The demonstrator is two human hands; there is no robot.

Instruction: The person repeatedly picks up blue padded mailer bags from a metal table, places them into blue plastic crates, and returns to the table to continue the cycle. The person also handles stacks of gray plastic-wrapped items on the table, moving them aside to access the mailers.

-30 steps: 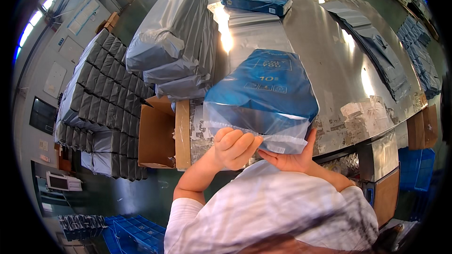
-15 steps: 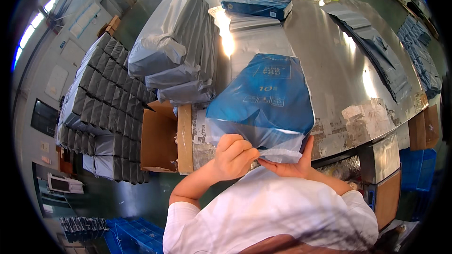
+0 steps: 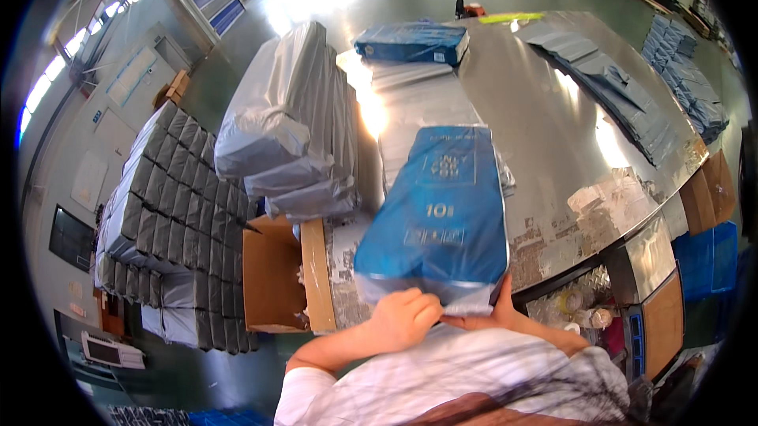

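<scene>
A blue plastic package (image 3: pixel 446 221) with light printing and a clear, whitish near end lies lengthwise in front of me on the metal-topped table (image 3: pixel 545 165). At its near end my left hand (image 3: pixel 405 318) is closed, pinching the loose plastic edge of the wrapping. My right hand (image 3: pixel 488 312) grips the near right corner, its thumb up along the side and its other fingers partly hidden under the end. Beyond the package lie flat silver-grey plastic bags (image 3: pixel 418 98), with another blue package (image 3: pixel 414 42) on their far end.
Tall grey wrapped bundles (image 3: pixel 276 118) stand at the table's left, above an open cardboard box (image 3: pixel 272 272). Dark-edged grey bags (image 3: pixel 592 78) lie at the right. An open compartment (image 3: pixel 580 300) sits under the right near edge. Stacked grey packs (image 3: pixel 178 228) stand on the floor at left.
The package lies flatter and its near end looks more drawn in. Both hands remain at that end and appear lower in the picture, as the whole view has tilted up.
</scene>
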